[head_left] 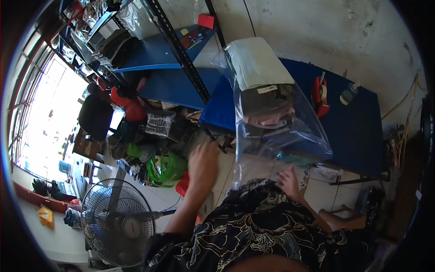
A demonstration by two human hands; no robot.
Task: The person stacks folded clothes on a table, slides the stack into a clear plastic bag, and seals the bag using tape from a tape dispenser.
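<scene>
A large clear plastic bag [308, 136] lies on the blue table, holding a stack of folded clothes [265, 102]. On top of the stack is a pale folded cloth [256, 61], and a small white label shows below it. The bag's loose end hangs over the table's near edge toward my body. My left hand [204, 161] is raised to the left of the bag, apart from it; it is smeared, so its fingers are unclear. Close below the hanging plastic, my right hand [288, 182] has its fingers apart and grips nothing visible. I cannot tell whether it touches the plastic.
On the blue table [362, 131] sit a red tape dispenser [321, 102] and a clear bottle [349, 94]. A standing fan [118, 222] is at my left, near a green basket [166, 168]. Metal shelving [176, 54] rises at the back left.
</scene>
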